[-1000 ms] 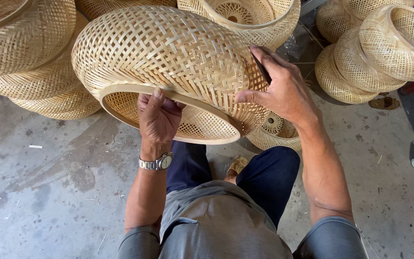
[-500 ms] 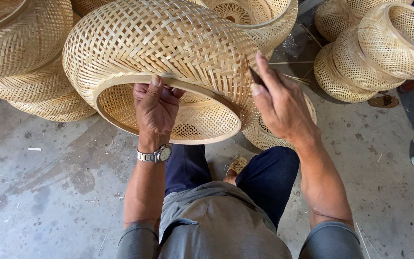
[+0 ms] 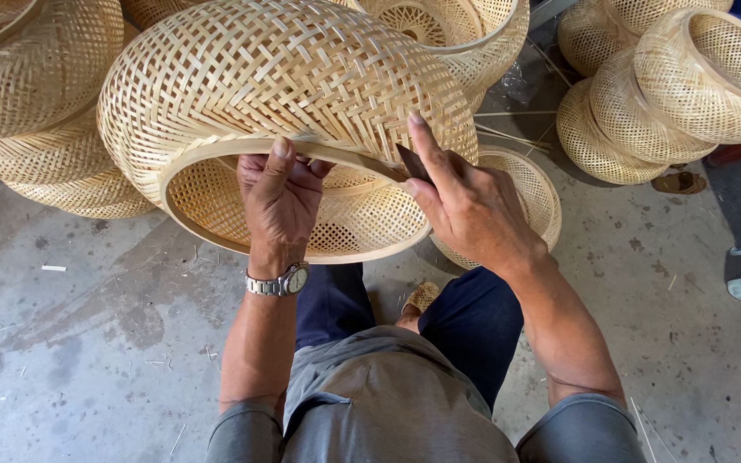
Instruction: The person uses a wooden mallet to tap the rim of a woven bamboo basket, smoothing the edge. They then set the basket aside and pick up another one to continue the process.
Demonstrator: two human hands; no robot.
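Large woven bamboo basket (image 3: 285,94) tipped over the knees, left hand (image 3: 280,201) gripping its rim hoop (image 3: 216,153), right hand (image 3: 465,201) pressing a dark blade (image 3: 412,163) to the rim, more baskets (image 3: 696,77) on the concrete floor (image 3: 70,343)

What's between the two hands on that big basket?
In the head view, only the big basket's wooden rim runs between the left hand and right hand.

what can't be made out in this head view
- Dark tool under the right hand: mostly covered by the fingers, kind unclear.
- Left hand fingertips: curled inside the woven bamboo basket rim, unseen.
- Basket stacks at the left: cut by the frame edge.
- Watch face: too small.
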